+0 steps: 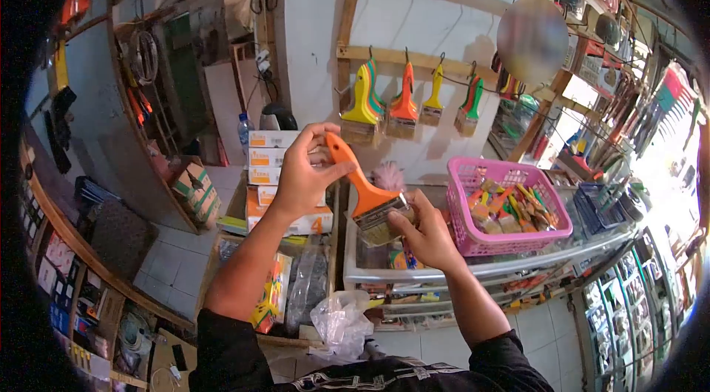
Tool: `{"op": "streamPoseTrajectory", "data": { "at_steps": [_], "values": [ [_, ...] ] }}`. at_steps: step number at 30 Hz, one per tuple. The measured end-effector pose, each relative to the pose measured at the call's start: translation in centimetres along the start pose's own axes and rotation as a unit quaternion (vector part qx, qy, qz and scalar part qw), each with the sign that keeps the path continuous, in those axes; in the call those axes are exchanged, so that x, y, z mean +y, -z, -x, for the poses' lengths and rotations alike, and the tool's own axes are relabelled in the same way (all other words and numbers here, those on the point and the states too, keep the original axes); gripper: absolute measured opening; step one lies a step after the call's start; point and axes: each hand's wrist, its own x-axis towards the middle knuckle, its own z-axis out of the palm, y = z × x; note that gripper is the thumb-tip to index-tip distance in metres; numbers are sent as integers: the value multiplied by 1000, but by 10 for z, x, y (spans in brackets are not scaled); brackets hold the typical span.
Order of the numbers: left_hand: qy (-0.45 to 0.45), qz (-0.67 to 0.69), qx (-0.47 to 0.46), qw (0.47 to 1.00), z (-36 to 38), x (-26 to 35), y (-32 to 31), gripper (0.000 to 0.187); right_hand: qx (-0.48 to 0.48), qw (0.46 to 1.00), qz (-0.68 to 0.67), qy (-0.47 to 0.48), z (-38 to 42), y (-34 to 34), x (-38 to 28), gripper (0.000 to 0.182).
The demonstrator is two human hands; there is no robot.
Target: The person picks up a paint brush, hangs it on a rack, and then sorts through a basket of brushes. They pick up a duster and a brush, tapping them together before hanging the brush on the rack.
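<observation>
An orange-handled paintbrush (361, 183) is held up in front of me, tilted, its bristles down and to the right. My left hand (309, 174) grips it near the top of the handle, beside the hanging hole. With thumb and fingers, my right hand (427, 231) pinches the metal band and bristles at the lower end. Right of that hand, a pink plastic basket (510, 244) full of paintbrushes stands on a glass counter. On the wall rail behind hang yellow brushes (362, 100), orange brushes (405, 100), a small yellow brush (435, 92) and green brushes (471, 105).
Stacked boxes (265, 159) stand left of the glass counter (414, 274). Below them are packets and a crumpled clear plastic bag (342, 324). A dark blue basket (597, 205) sits at the right. Shelves of goods (70, 274) line the left side.
</observation>
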Motion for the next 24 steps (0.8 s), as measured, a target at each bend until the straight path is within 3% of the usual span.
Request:
{"op": "streamPoseTrajectory", "data": {
  "at_steps": [5, 8, 14, 24],
  "values": [
    [-5, -17, 48, 999, -41, -10, 6, 67, 24, 987, -153, -33, -39, -26, -12, 27],
    [-6, -7, 77, 997, -57, -11, 3, 66, 14, 983, -184, 12, -62, -42, 12, 27],
    [-21, 6, 85, 996, -69, -25, 5, 63, 61, 985, -153, 56, -78, -50, 9, 24],
    [-13, 22, 70, 997, -87, -43, 3, 55, 50, 974, -213, 52, -88, -51, 1, 31]
  ]
}}
